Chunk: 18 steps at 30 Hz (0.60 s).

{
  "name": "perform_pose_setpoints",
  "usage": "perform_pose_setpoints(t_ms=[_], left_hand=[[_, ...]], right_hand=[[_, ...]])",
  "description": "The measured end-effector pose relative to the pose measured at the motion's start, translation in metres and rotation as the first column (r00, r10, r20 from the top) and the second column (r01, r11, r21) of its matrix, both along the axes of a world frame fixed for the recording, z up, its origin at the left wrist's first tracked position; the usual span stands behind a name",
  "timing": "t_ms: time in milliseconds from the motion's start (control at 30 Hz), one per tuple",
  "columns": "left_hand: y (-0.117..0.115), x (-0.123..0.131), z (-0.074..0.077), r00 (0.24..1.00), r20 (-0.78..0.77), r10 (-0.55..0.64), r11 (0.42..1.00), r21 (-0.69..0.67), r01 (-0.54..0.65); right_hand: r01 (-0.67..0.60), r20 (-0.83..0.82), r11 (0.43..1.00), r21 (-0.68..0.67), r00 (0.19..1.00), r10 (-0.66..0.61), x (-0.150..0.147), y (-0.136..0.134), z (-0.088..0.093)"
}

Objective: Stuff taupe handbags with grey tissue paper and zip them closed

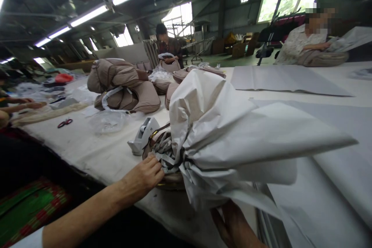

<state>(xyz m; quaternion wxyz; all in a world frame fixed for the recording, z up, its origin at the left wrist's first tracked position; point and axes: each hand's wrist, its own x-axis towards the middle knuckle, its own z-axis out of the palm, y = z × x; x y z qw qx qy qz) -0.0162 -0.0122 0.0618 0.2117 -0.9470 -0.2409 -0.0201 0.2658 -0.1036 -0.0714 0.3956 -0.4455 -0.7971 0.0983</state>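
Observation:
A beige handbag [171, 183] with a brown strap and gold zip lies at the table's near edge, its mouth open and crumpled grey paper [165, 149] inside. My left hand [149, 174] pinches the bag's near left rim. A large white-grey paper sheet [221, 131] stands up bunched from the bag's opening and fans out to the right. Below it my right hand [234, 223] is closed on the sheet's lower folds, which hide the fingertips. Just behind the bag, touching or nearly so, is a grey-white tape dispenser [143, 135].
Beige bags [124, 85] are piled beyond the dispenser. Dark red scissors [65, 123] and a clear plastic bag [109, 121] lie left. Flat grey sheets [285, 79] cover the right side. Co-workers sit across [170, 52], at right [308, 42] and far left.

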Motion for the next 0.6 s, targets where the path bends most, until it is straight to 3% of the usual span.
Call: perform_pose_setpoints(t_ms=[100,200,300,400,500,600], left_hand=[[0.001,0.002,-0.004,0.999,-0.007,-0.036,0.998,-0.058,0.036],[0.004,0.008,-0.007,0.997,-0.02,-0.076,0.99,-0.117,0.073],[0.005,0.011,-0.007,0.992,-0.068,-0.108,0.975,-0.204,0.093],[0.002,0.008,-0.004,0.992,-0.072,-0.106,0.955,-0.285,0.082],[0.002,0.006,0.005,0.981,0.144,0.128,0.948,-0.307,-0.078],[0.012,0.017,0.013,0.848,0.299,0.437,0.871,-0.375,-0.316]], right_hand=[[-0.025,0.085,0.983,0.181,0.996,0.01,0.015,0.032,0.052],[-0.22,0.304,0.946,0.236,0.942,0.143,0.022,0.074,0.092],[-0.434,0.481,0.87,0.233,0.829,0.285,0.012,0.114,0.111],[-0.536,0.583,0.798,0.276,0.753,0.304,-0.004,0.14,0.124],[-0.551,0.644,0.781,0.295,0.718,0.263,-0.015,0.144,0.135],[-0.548,0.659,0.8,0.244,0.699,0.278,-0.019,0.135,0.136]])
